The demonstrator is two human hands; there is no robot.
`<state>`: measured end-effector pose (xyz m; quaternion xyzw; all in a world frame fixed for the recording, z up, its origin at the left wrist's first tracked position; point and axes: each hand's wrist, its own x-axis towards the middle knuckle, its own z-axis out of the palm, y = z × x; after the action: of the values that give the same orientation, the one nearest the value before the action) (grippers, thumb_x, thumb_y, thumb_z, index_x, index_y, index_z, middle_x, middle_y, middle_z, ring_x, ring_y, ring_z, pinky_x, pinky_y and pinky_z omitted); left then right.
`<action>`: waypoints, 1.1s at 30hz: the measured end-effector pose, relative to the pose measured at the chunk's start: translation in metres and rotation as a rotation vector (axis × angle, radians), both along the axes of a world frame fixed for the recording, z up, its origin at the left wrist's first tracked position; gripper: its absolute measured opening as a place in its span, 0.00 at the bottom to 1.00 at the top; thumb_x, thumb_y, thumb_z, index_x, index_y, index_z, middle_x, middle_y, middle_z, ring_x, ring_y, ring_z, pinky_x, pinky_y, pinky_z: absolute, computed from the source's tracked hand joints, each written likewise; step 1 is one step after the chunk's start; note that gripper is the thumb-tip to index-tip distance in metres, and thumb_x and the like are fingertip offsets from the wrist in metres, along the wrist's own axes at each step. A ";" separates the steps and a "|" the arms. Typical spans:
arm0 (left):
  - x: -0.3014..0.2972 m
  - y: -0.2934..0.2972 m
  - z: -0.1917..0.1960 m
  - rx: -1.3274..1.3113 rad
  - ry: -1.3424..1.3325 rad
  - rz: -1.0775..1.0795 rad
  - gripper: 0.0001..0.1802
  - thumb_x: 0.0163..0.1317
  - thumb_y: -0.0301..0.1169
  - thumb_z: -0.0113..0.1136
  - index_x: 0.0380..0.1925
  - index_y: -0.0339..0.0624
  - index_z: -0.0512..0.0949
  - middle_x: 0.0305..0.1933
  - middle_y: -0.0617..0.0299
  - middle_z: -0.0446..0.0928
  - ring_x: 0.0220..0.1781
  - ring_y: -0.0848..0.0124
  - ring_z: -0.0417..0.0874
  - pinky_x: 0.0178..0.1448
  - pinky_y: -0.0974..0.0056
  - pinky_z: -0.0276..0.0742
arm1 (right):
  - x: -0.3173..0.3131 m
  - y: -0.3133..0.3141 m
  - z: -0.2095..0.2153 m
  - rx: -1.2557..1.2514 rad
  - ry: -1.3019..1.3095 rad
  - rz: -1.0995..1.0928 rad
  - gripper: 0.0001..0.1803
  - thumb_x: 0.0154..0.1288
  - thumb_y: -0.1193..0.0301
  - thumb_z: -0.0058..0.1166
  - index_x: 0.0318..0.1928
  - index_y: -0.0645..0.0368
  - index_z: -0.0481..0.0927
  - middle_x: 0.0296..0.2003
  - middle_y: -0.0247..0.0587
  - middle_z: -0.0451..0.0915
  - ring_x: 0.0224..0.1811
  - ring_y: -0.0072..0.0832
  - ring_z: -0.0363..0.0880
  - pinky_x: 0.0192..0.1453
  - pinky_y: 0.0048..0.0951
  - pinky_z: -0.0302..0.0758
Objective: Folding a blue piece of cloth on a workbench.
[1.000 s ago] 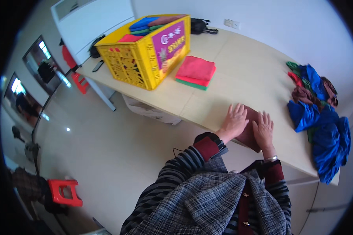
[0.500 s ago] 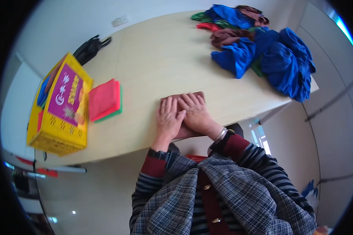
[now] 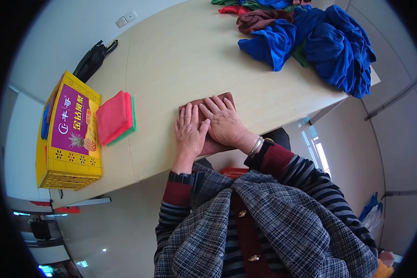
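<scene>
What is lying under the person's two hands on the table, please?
A folded brown cloth lies flat under the left hand and right hand. Its middle is covered; only its far edge and corners show.

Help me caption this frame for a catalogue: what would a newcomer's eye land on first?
Probably both hands, the left hand and right hand, pressed flat side by side on a folded brown cloth at the near edge of the pale table. Next, the heap of blue cloths at the far right, and the yellow crate on the left with folded red cloths beside it.
</scene>
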<state>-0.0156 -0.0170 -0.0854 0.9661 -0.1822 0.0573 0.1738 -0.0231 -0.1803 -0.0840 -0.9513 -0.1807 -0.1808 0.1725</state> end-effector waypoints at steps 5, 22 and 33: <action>0.000 0.000 -0.003 0.008 -0.048 0.012 0.42 0.75 0.61 0.37 0.76 0.42 0.57 0.82 0.52 0.51 0.83 0.52 0.49 0.82 0.40 0.42 | 0.003 -0.003 -0.004 0.015 -0.018 0.012 0.30 0.71 0.58 0.43 0.68 0.59 0.72 0.70 0.50 0.67 0.75 0.47 0.60 0.79 0.51 0.51; 0.000 -0.002 0.021 0.087 -0.035 0.003 0.37 0.78 0.56 0.32 0.76 0.41 0.57 0.81 0.50 0.53 0.83 0.54 0.49 0.83 0.46 0.39 | -0.008 -0.023 0.021 0.031 0.025 -0.039 0.31 0.72 0.56 0.47 0.68 0.61 0.70 0.70 0.47 0.68 0.76 0.45 0.59 0.80 0.47 0.52; 0.016 -0.007 -0.008 0.018 -0.064 -0.154 0.40 0.77 0.59 0.31 0.76 0.42 0.58 0.82 0.53 0.53 0.84 0.55 0.48 0.83 0.47 0.39 | -0.001 -0.017 -0.012 0.095 -0.048 -0.005 0.28 0.72 0.58 0.42 0.66 0.60 0.73 0.69 0.46 0.69 0.76 0.42 0.59 0.80 0.46 0.51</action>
<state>0.0007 -0.0237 -0.0938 0.9483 -0.2620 0.0732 0.1633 -0.0244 -0.1969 -0.0956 -0.9379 -0.1736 -0.2123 0.2125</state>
